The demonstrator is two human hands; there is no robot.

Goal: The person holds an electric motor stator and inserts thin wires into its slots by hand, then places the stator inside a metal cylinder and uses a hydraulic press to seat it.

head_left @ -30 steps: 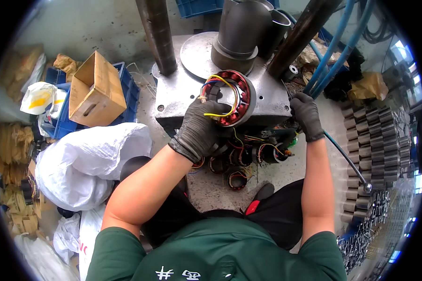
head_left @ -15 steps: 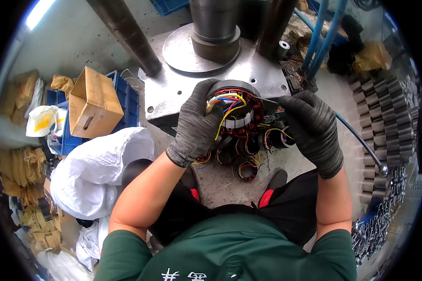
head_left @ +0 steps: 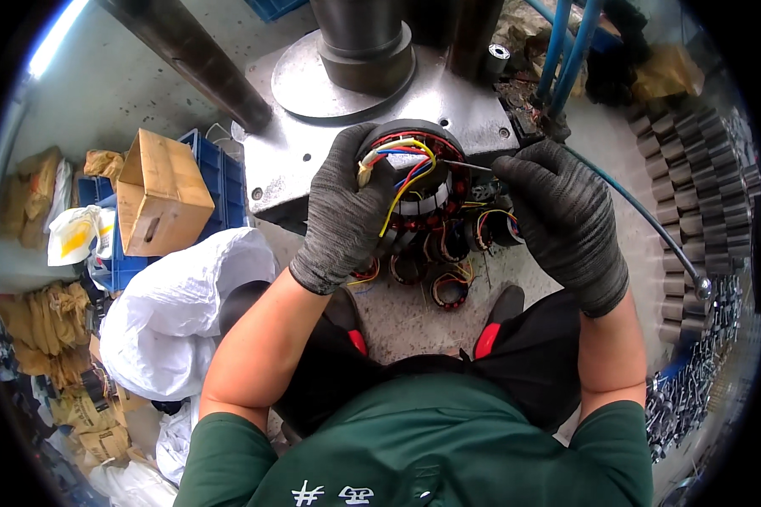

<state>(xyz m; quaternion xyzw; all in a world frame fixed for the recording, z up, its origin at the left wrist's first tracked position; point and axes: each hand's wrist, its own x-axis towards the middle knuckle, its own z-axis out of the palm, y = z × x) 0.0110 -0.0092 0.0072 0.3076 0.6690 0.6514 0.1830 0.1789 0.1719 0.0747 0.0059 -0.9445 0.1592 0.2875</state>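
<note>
Head view: left hand (head_left: 342, 211) gripping wound stator (head_left: 418, 182), fingers closed around rim. Right hand (head_left: 562, 211) pinching thin tool (head_left: 469, 166), fingers closed. Probably handling heavy, rigid; gripping iron rim, sparing fragile wires (head_left: 406, 169)

To your left, a plain brown cardboard box (head_left: 162, 193) sits tilted on top of a blue plastic crate (head_left: 220, 177), its flaps shut and a hand slot cut in the side facing you. Just left of it lies a small white plastic bag with a yellow patch (head_left: 74, 235) — crumpled, resting against the crate's edge. Below the box, near your left elbow, a big white plastic sack (head_left: 173, 313) bulges on the floor. Along the far left rim, tan paper bags (head_left: 38, 325) lie heaped and creased — their markings are too blurred to tell.
</note>
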